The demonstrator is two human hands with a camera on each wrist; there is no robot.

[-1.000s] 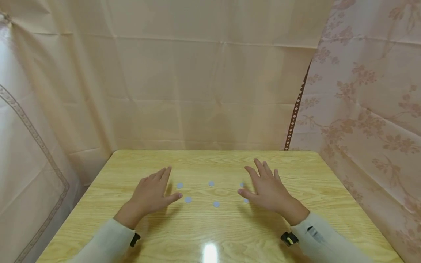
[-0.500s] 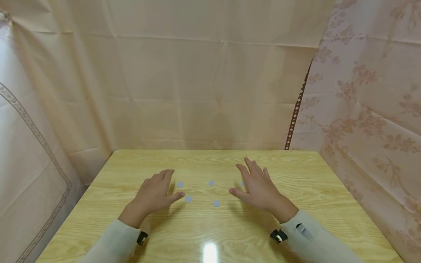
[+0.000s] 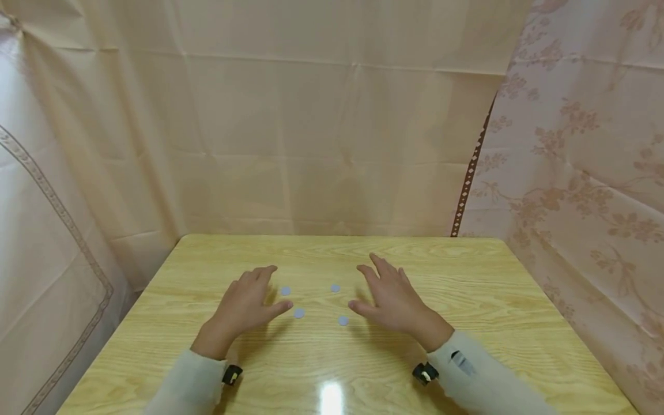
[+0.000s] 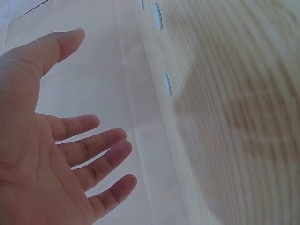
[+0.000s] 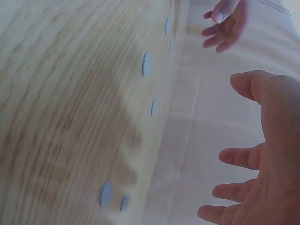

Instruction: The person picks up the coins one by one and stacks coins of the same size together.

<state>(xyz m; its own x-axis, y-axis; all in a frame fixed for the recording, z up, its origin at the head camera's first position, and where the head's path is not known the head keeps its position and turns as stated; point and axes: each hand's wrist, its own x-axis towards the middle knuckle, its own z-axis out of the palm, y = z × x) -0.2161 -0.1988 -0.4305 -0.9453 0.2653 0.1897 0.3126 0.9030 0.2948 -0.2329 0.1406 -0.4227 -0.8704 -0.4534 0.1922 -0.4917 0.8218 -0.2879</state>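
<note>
At left-wrist view's top, cropped disc [image 4: 143, 4]

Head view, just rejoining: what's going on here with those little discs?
A person's bare left hand and bare right hand hover over a yellow wood-grain table, each holding nothing. Small, round, pale grey-blue discs lie on the table. The head view shows four between the hands; the right wrist view shows six, so the right hand probably hides two from above.

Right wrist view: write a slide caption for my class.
Six pale discs lie on a wood-grain table; the right hand hovers nearby, the left hand beyond.
</note>
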